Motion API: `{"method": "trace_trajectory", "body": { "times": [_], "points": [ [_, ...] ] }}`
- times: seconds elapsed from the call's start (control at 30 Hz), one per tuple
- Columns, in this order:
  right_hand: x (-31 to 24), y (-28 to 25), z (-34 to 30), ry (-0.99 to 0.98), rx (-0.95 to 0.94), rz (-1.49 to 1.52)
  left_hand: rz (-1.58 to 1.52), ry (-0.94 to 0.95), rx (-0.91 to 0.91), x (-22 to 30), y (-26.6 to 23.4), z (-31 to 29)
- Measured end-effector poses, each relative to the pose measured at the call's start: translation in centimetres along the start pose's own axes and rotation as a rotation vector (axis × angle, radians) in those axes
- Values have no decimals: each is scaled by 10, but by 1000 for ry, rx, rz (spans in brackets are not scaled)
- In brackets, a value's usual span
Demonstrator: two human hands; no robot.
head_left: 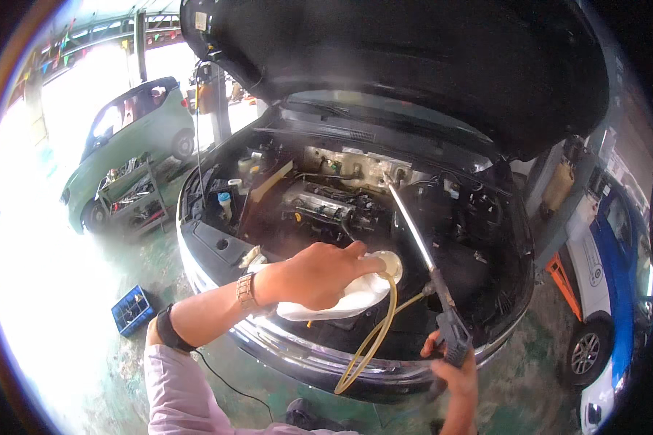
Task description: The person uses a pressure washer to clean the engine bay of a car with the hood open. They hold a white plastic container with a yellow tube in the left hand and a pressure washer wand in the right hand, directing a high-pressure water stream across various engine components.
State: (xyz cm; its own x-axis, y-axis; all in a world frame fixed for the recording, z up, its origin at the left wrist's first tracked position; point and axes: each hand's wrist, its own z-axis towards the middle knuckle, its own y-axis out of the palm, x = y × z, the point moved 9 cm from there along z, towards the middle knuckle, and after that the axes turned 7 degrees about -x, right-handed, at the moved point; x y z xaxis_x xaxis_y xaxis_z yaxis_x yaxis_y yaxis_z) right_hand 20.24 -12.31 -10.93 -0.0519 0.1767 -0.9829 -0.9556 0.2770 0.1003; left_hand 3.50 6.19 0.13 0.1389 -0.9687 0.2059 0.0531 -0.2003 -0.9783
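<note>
My left hand (315, 279) is closed around the top of a white plastic jug (341, 304), its fingers at the round mouth. A yellowish clear hose (374, 337) runs from that mouth, loops down and rises to a spray gun (453, 339). My right hand (456, 370) grips the gun by its dark handle. Its long silver tube (412, 228) reaches up and away over the engine bay, with the tip near the metal heat shield (366, 168) at the back. The engine (326, 206) lies uncovered below, partly behind haze.
Overhead, the car's raised black hood (413, 65) spans the view. Its front bumper (326, 362) is close to me. On the left are a tool cart (132, 196), a pale green car (134, 123) and a blue crate (132, 310) on the floor. A blue-and-white car (606, 290) stands right.
</note>
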Motion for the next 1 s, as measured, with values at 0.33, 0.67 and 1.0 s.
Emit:
{"method": "trace_trajectory", "body": {
  "times": [0.33,0.67,1.0],
  "points": [
    [-4,12,38,27,-68,40,-42,77,103,4,-2,-4],
    [10,-21,14,3,224,-20,-21,-79,-57,-3,2,-3],
    [42,-134,-133,34,788,46,-21,-159,-62,4,-8,1]
  ]
}}
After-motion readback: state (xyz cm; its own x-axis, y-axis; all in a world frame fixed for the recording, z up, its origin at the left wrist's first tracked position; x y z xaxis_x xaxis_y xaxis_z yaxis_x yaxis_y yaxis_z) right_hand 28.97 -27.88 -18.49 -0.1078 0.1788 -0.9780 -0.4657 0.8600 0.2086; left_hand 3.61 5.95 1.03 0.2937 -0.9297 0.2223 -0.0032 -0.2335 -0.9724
